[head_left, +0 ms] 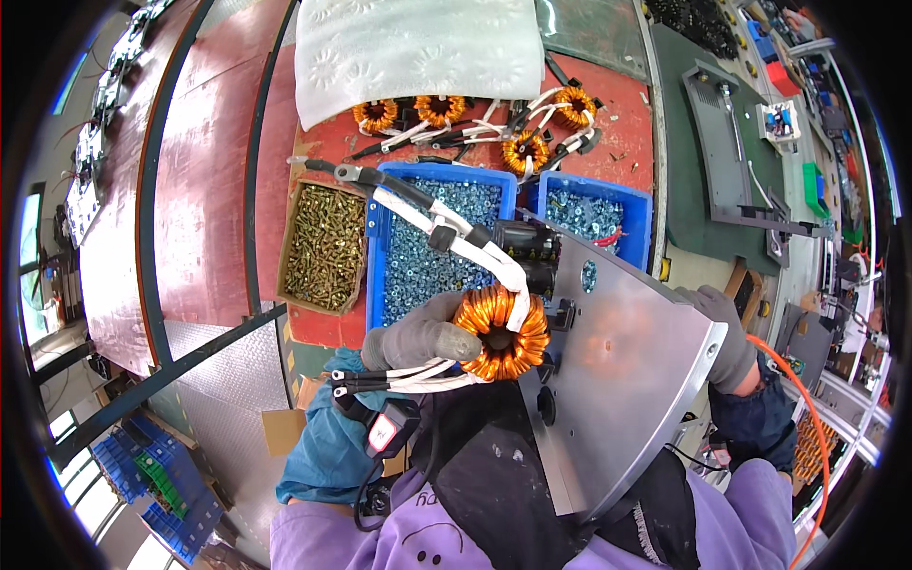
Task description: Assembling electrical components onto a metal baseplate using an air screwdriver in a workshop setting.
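Observation:
My left hand, in a grey glove, grips a toroidal coil wound with copper wire, thumb over its front. White-sleeved leads with black ends and metal ring lugs run from the coil up to the upper left. More leads stick out below the hand. Close on the coil's right stands a bent sheet-metal panel, tilted, with a few holes. My right hand, gloved in grey, is at the panel's right edge; its fingers are partly hidden behind the metal. Black cylindrical parts show at the panel's upper left.
Ahead on the red table stand a cardboard box of brass-coloured screws and two blue bins of small silvery hardware. Several more coils lie behind, next to white foam sheeting. An orange hose hangs at right.

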